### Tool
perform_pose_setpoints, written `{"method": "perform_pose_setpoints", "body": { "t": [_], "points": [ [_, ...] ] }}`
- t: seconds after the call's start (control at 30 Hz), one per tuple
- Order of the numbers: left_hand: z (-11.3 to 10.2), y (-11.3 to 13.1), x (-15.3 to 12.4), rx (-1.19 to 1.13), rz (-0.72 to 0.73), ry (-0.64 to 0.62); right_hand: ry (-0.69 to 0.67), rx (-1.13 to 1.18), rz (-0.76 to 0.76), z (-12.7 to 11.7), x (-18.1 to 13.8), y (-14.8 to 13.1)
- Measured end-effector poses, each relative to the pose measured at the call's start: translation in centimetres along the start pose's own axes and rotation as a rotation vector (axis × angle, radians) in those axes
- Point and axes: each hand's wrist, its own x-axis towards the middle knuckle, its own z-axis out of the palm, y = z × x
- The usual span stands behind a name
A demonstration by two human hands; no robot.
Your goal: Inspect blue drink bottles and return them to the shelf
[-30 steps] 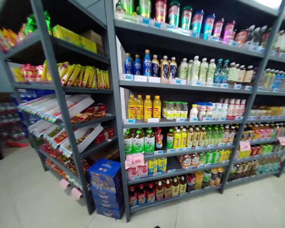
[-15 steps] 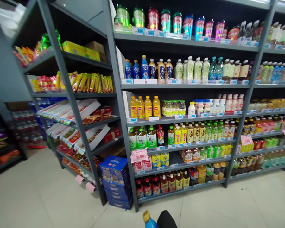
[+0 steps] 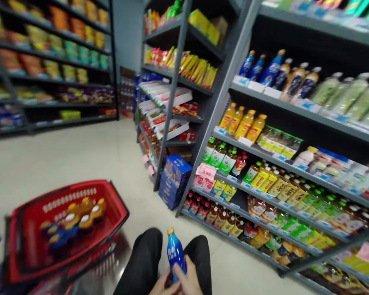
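Note:
A blue bottle (image 3: 175,250) with a gold cap stands nearly upright between my knees, tilted slightly left. My right hand (image 3: 190,277) is wrapped round its lower right side, thumb across the front. My left hand (image 3: 165,285) is closed at the bottle's lower left, partly cut off by the bottom edge; the bottle's base is hidden behind the fingers. To the left is a red shopping basket (image 3: 117,200) with several bottles (image 3: 76,221) lying in it, blurred, some with gold caps and some with white ones.
A tall drinks shelf (image 3: 307,108) fills the right side, with similar blue bottles (image 3: 272,69) on an upper row. Blue boxes (image 3: 174,180) are stacked at its near corner. A snack rack (image 3: 172,92) stands behind them, and another snack shelf (image 3: 46,73) at far left.
My view has swung left and down, so the basket, my knees and both hands now show. Earlier only the top of the blue bottle and one dark knee showed at the bottom edge.

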Motion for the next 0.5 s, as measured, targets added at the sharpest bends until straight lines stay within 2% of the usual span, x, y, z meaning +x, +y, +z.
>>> {"method": "perform_pose_setpoints", "body": {
  "t": [0.07, 0.13, 0.27, 0.37, 0.5],
  "points": [
    [0.5, -0.7, 0.0, -0.080, 0.046, -0.014, 0.006, -0.021, 0.055, -0.4, 0.0, 0.1],
    [0.9, -1.0, 0.0, -0.106, 0.033, -0.012, -0.003, -0.006, 0.085, -0.8, -0.1, -0.1],
    [1.8, -0.6, 0.2, -0.174, 0.001, -0.011, -0.030, 0.028, 0.065, -1.8, -0.5, -0.8],
    [2.4, -0.1, 0.4, -0.243, 0.044, -0.016, -0.059, 0.012, 0.051, -2.4, -0.9, -1.3],
    [2.7, 0.1, 0.3, -0.362, 0.061, 0.041, -0.096, -0.016, 0.037, -2.8, -1.1, -1.7]
  ]
}}
